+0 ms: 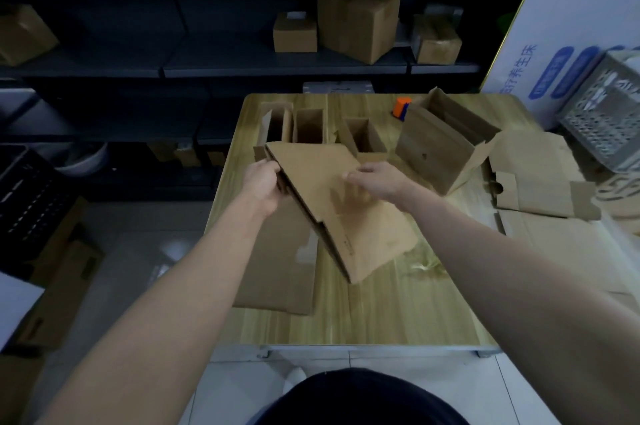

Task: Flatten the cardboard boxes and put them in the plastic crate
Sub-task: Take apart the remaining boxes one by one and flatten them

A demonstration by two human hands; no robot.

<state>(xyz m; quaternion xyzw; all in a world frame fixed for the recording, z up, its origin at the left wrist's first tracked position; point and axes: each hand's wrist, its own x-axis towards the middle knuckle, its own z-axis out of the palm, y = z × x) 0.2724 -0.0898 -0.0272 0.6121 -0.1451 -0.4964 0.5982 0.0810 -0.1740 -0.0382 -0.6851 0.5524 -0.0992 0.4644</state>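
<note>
Holding a squashed cardboard box (332, 203) up over the wooden table (381, 313), the person keeps it flat between both hands, likely so it won't pop open. The left hand (261, 184) is curled tight around its left edge. The right hand (375, 178) presses on top, fingers (353, 177) bent. The plastic crate (609, 113) waits far right. Four open boxes (363, 139) stand behind.

L fingers (273, 178) hidden behind flattened box (346, 216) | plastic crate (609, 119) cut by frame's right edge | orange item (401, 108) at table (381, 313) far edge too small to ID | cardboard sheets (554, 216) at right edge blurred
</note>
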